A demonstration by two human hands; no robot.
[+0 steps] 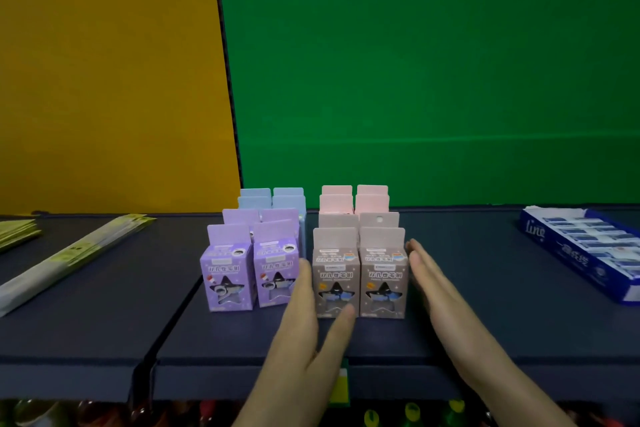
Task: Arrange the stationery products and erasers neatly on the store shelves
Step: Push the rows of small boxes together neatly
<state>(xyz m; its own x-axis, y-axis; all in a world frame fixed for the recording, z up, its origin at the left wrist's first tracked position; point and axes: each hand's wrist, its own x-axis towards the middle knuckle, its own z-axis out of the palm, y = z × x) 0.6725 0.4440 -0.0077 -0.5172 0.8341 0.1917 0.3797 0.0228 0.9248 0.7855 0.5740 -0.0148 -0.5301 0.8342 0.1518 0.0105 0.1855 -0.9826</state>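
Grey boxes [382, 282]: standing upright on the shelf [104, 322], right of centre and near its front edge. Two stand side by side at the front, touching, printed faces forward. Two more stand directly behind them.

Left hand [304, 315]: released, fingers straight. It stands on edge in the gap between the grey boxes and the purple boxes [227, 277]. The fingers lie along the left side of the left grey box, and the thumb reaches across the foot of its front face.

Right hand [436, 284]: released, fingers straight and together, flat against the right side of the right grey box. Neither hand grasps anything; the front grey pair sits between the two palms.

Pink boxes [353, 199]: two rows of two, directly behind the grey ones, in line with them.

Purple boxes: two rows of two, just left of the grey block, a narrow gap between. The front pair is turned slightly off square.

Blue boxes [289, 198]: two rows of two, behind the purple ones.

Eraser tray [540, 236]: blue, open-topped, at the right end of the shelf, well apart from the boxes, holding rows of wrapped erasers.

Long packs [69, 260]: lying flat and askew at the left end. A yellow-green stack [17, 232] lies beyond them at the frame edge.

Backing: a green panel [433, 62] behind the boxes and a yellow panel [104, 62] to the left.

Shelf front: a green and yellow label [341, 385] hangs on the edge. Blurred goods show below it and cannot be identified.
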